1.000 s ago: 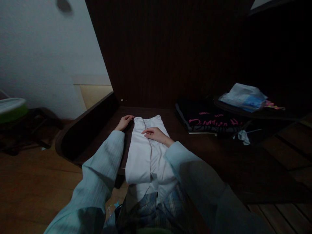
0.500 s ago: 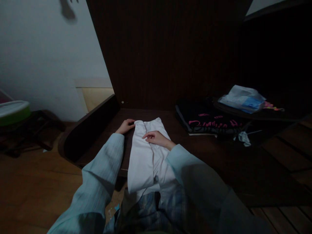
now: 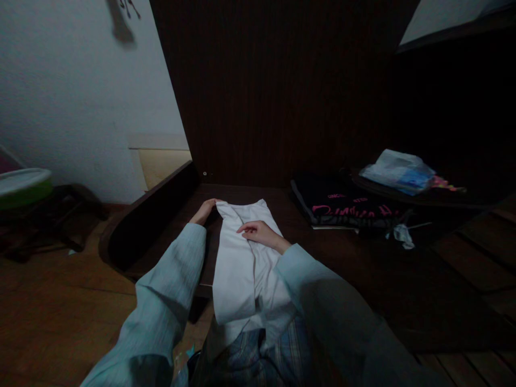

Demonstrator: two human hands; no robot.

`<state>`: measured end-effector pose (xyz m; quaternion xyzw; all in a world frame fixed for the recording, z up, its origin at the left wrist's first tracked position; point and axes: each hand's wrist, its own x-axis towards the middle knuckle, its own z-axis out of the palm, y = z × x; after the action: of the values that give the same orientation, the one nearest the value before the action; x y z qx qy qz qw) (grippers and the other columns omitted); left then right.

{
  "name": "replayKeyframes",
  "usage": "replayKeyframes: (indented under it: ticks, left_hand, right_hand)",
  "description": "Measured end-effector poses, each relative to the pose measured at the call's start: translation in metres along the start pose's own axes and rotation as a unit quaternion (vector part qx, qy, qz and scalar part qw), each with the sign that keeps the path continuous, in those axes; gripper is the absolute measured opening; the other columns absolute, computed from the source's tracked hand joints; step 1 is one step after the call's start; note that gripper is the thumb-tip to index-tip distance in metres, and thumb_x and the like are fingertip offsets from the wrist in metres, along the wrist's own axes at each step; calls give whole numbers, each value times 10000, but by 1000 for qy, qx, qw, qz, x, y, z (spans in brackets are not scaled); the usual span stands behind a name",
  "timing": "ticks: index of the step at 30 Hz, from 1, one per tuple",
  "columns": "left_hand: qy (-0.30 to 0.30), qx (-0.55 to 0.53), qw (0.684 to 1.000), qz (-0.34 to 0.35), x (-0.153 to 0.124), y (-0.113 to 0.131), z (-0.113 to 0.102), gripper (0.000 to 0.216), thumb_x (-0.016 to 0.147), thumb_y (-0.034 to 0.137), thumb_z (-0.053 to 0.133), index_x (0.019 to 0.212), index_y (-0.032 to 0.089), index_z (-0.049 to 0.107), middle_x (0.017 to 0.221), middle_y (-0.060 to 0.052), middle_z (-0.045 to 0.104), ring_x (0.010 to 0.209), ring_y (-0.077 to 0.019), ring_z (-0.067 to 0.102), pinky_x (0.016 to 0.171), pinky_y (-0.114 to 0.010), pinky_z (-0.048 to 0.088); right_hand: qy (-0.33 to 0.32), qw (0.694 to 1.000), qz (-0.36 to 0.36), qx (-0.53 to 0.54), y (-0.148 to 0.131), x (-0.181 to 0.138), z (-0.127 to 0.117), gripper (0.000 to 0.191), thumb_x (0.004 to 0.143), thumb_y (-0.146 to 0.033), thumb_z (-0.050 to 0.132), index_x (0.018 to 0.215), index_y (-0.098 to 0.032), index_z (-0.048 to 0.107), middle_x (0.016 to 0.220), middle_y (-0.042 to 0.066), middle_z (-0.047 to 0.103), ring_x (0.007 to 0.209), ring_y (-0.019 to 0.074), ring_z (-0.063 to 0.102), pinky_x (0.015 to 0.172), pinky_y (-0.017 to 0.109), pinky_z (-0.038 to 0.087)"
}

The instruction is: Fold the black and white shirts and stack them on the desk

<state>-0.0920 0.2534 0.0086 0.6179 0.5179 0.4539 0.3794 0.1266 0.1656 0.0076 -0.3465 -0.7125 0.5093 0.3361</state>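
Observation:
A pair of white trousers (image 3: 234, 274) lies lengthwise over a dark wooden bench, waist end far from me, with the lower ends hanging over the front edge at my lap. At the far left corner of the waist, my left hand (image 3: 205, 211) is closed, pinching the cloth between thumb and fingers. My right hand (image 3: 261, 233) rests on the upper middle of the trousers beside a long crease. Its fingers are loosely bent and apart, pointing left, and no cloth shows gripped in them.
The dark bench (image 3: 173, 236) has a raised left end and a tall back panel (image 3: 282, 97). To the right lies a stack of folded dark clothes (image 3: 322, 193) with pink lettering. Beyond it is a white and blue plastic packet (image 3: 399, 169). A green-sided tub (image 3: 24, 188) stands far left.
My left hand has drawn the waist corner outward to the left, spreading and straightening the waist edge. My right hand has stayed almost in place on the trousers. The view has shifted slightly.

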Motion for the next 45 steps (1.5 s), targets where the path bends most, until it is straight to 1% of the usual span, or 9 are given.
replayKeyframes:
  ticks: [4,8,13,16,23,31,36,41,45]
  left_hand:
    - [46,138,989,18,9,-4,4,236,723,214,353,637,155,565,721,-51,620,795,-192,568,777,-321,441]
    - [72,189,979,26,13,-7,7,181,699,155,415,549,183,512,789,-78,587,924,-236,520,897,-374,360]
    - [100,283,953,48,9,-5,9,154,755,198,425,750,182,578,875,-82,579,935,-224,517,877,-349,377]
    - [76,293,952,34,7,-5,6,209,787,274,412,771,167,591,855,-80,594,874,-214,540,820,-331,409]
    - [7,288,957,32,3,-7,-10,186,640,210,554,789,155,651,838,-56,614,807,-201,564,761,-295,438]
    - [19,204,976,76,3,-12,-10,133,629,278,614,710,192,676,782,-40,642,793,-198,566,775,-302,426]
    - [8,29,998,49,2,-7,-3,173,602,314,630,702,173,634,764,-25,644,796,-184,566,774,-289,410]
    - [-17,-143,989,-19,-1,2,9,167,587,298,588,684,163,579,701,-6,616,693,-147,554,618,-240,412]
    - [-14,-201,979,-4,-2,9,14,112,593,272,525,639,170,516,787,-21,632,705,-134,556,559,-218,398]
  right_hand:
    - [3,1000,-6,-7,0,0,1,185,633,-170,570,780,-130,675,606,-16,545,571,84,453,543,201,355]
    - [8,1000,-8,-20,3,1,1,193,652,-172,551,793,-135,677,616,-9,564,575,89,469,543,204,361]
    - [22,999,-15,-32,7,1,1,187,673,-182,538,786,-129,676,692,19,615,626,103,512,584,215,389]
    - [29,998,-16,-47,6,1,1,191,672,-176,541,801,-128,675,701,20,623,629,105,519,580,213,388]
    - [20,999,-18,-26,4,-1,0,189,667,-172,548,810,-129,664,704,17,614,637,105,523,598,217,390]
    - [25,999,-8,-27,3,0,1,178,665,-164,542,794,-138,663,678,5,598,621,100,509,576,209,378]
    - [27,1000,-2,-7,1,0,1,167,655,-163,552,782,-134,657,638,-7,570,592,91,490,553,202,361]
    - [25,1000,-6,3,4,1,1,167,655,-174,552,780,-130,652,626,-10,559,582,89,482,541,200,351]
    - [26,1000,-9,-1,5,1,1,164,657,-194,562,779,-133,652,655,-2,576,604,94,495,564,207,369]
